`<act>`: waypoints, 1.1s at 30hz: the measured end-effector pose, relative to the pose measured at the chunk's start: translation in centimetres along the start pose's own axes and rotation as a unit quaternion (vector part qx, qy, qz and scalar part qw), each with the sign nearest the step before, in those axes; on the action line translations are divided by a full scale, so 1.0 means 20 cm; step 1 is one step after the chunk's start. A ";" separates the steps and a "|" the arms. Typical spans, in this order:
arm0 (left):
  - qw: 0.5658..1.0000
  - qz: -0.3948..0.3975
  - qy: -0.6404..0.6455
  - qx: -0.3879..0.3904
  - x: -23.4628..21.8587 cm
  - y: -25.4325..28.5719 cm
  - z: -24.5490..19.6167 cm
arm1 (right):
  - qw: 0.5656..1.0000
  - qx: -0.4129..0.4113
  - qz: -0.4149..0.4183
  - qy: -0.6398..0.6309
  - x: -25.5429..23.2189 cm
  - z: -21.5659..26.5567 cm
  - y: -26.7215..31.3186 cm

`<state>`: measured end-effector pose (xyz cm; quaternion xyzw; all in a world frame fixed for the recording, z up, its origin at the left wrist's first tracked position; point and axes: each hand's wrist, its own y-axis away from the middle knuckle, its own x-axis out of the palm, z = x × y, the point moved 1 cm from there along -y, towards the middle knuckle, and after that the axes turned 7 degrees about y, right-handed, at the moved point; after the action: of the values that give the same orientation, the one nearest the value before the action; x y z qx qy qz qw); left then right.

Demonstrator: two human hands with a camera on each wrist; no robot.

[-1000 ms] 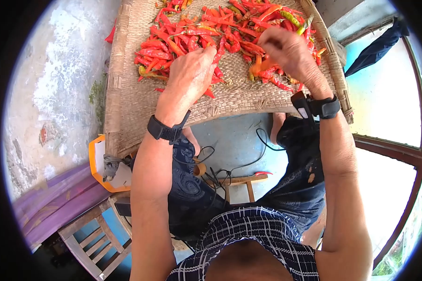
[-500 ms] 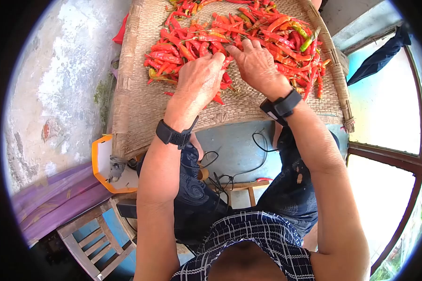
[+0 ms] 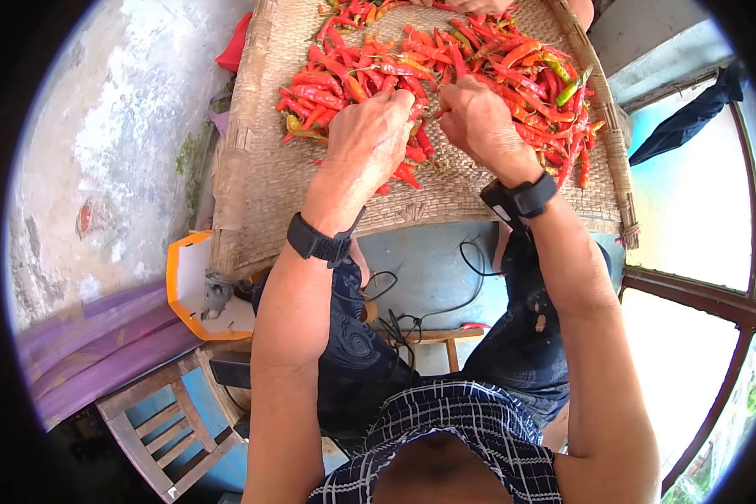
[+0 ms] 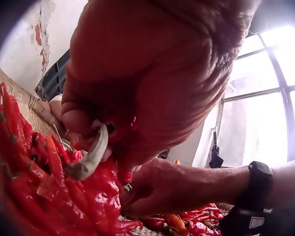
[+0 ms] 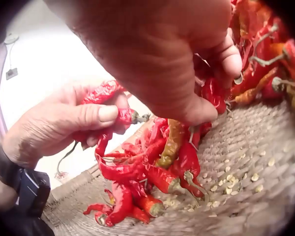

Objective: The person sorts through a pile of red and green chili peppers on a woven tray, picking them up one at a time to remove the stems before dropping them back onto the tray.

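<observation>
Red chili peppers (image 3: 336, 80) lie heaped on a woven tray (image 3: 269, 185), a few of them orange or green. My left hand (image 3: 370, 139) is over the near left part of the heap. Its thumb and curled fingers hold red chili peppers (image 5: 125, 116), one with its stem sticking out past the thumb. A pale stem (image 4: 91, 155) also pokes from beneath that hand in the left wrist view. Close by on the right, my right hand (image 3: 487, 126) reaches down into the peppers. Its thumb and fingers pinch a red chili pepper (image 5: 214, 93), partly hidden by the hand.
Another person's hand (image 3: 479, 5) shows at the tray's far edge. Loose seeds (image 5: 231, 184) lie on the weave. Below are a wooden stool (image 3: 437, 336) and black cables (image 3: 403, 323). A peeling wall (image 3: 134, 126) stands left, a window (image 3: 689, 202) right.
My right hand has moved from the right pile over beside my left hand, then slightly away from it. My left hand keeps its hold. Another person's hand has come into view at the top.
</observation>
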<state>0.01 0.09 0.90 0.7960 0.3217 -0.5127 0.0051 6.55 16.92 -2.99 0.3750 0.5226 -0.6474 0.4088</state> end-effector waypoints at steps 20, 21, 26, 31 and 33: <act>0.952 -0.047 0.293 -0.080 0.11 -0.12 -0.03 | 0.971 0.050 -0.066 -0.227 -0.29 -0.06 0.16; 0.951 -0.043 0.290 -0.100 0.10 -0.13 -0.04 | 0.970 0.034 -0.043 -0.238 -0.26 -0.04 0.16; 0.925 -0.054 0.356 -0.125 0.10 -0.13 -0.03 | 0.942 0.035 0.090 -0.320 -0.18 -0.02 0.14; 0.932 -0.060 0.329 -0.138 0.08 -0.12 0.01 | 0.949 0.068 0.096 -0.292 -0.26 0.00 0.11; 0.938 -0.072 0.311 -0.133 0.10 -0.11 0.03 | 0.960 0.058 0.075 -0.264 -0.26 -0.04 0.11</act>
<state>-0.99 2.64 -0.29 0.8825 0.4289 -0.1915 -0.0261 10.69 18.24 0.77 0.2520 0.3284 -0.7202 0.5568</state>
